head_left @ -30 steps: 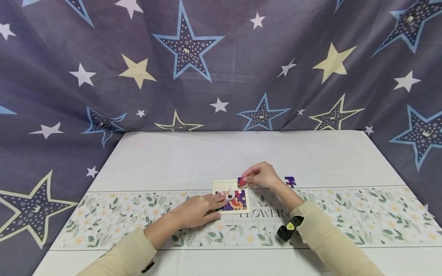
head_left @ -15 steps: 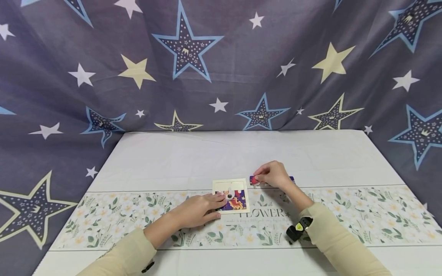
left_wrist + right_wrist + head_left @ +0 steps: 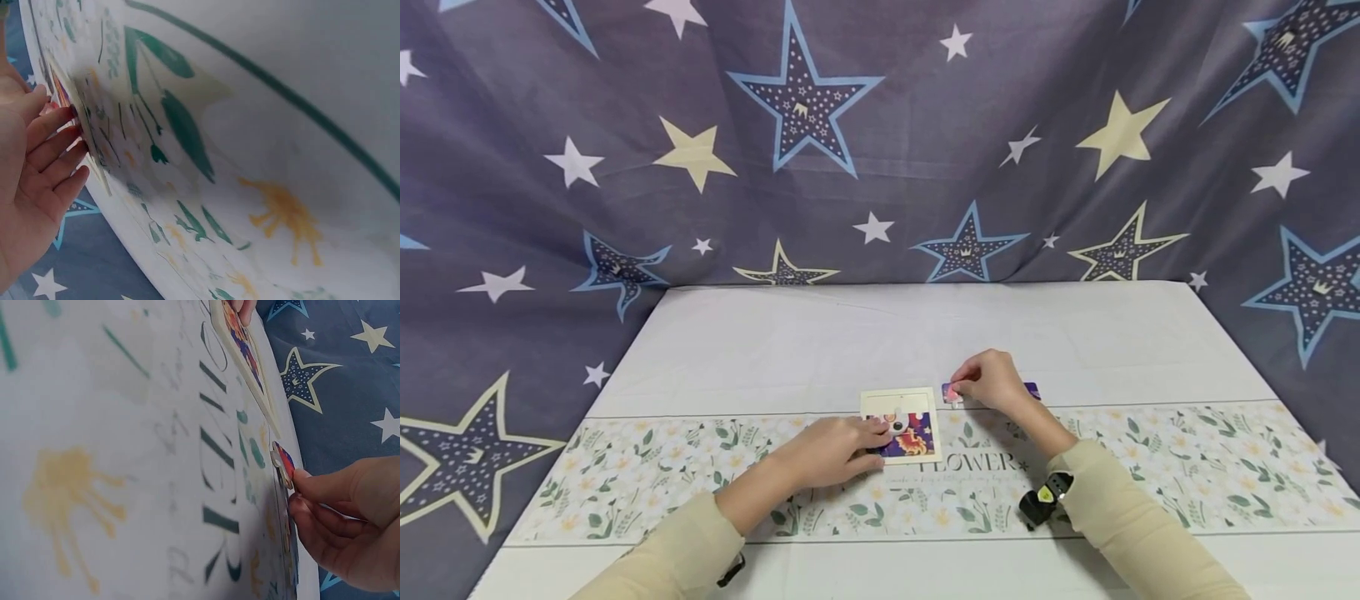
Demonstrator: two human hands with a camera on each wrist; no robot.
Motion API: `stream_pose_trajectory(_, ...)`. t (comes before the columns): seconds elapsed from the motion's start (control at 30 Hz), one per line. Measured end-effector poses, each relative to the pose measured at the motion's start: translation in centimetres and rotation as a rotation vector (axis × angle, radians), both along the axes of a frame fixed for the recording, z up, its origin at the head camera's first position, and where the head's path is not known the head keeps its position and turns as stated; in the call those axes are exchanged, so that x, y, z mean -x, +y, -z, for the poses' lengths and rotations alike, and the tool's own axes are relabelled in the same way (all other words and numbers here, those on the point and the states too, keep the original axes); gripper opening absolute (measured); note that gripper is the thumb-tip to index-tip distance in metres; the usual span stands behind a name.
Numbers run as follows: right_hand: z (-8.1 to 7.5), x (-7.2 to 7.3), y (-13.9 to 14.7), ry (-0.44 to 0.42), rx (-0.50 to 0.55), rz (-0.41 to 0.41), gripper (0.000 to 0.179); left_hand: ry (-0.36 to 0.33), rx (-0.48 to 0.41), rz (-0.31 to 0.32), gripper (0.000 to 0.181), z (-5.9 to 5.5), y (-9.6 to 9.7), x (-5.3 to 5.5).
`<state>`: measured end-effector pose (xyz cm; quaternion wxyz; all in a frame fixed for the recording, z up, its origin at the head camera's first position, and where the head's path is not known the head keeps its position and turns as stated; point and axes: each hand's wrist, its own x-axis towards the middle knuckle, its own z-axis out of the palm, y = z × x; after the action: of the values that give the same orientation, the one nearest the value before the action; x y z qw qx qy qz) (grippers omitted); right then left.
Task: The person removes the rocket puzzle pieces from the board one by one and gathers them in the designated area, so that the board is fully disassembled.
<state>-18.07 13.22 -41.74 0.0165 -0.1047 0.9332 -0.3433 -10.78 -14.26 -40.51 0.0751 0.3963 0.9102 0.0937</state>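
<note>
A small jigsaw board with a cream frame [image 3: 898, 397] lies flat on the table. Joined purple, red and orange pieces [image 3: 917, 443] fill its lower part, while a strip along the top is bare. My left hand [image 3: 837, 450] rests on the board's left side, fingers extended over the frame and the pieces. Right of the board, my right hand [image 3: 992, 385] pinches a puzzle piece [image 3: 951, 395], purple with red and white, between thumb and fingertips. In the right wrist view this piece [image 3: 283, 461] is low over the table, beside the board's corner.
Another purple puzzle piece [image 3: 1034, 390] lies beyond my right hand, partly hidden by it. A flower-printed band with lettering [image 3: 973, 464] crosses the white table [image 3: 760, 342]. A dark curtain with stars [image 3: 880, 167] hangs behind the table.
My right hand has moved right, from over the board's upper right corner to the table beside it, carrying the puzzle piece. My left hand has stayed on the board.
</note>
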Motion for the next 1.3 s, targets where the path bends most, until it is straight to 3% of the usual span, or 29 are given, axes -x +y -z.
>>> stream_pose_trajectory(0.2,0.0,0.2,0.0,-0.007,0.000,0.007,0.005,0.045,0.010,-0.002,0.038,-0.2,0.4,0.2)
stream_pose_trajectory(0.73,-0.8,-0.8,-1.4,0.008,0.020,-0.022,0.012,0.048,-0.015,-0.005,0.034,-0.6,1.1,0.3)
stream_pose_trajectory(1.03,-0.9,-1.8,-2.9,0.026,0.041,-0.155,0.013,0.011,-0.015,0.044,0.045,0.0,1.3,0.0)
stream_pose_trajectory(1.3,-0.9,-2.6,-3.4,-0.022,0.000,-0.274,0.015,-0.042,0.022,0.093,0.052,0.5,0.9,-0.7)
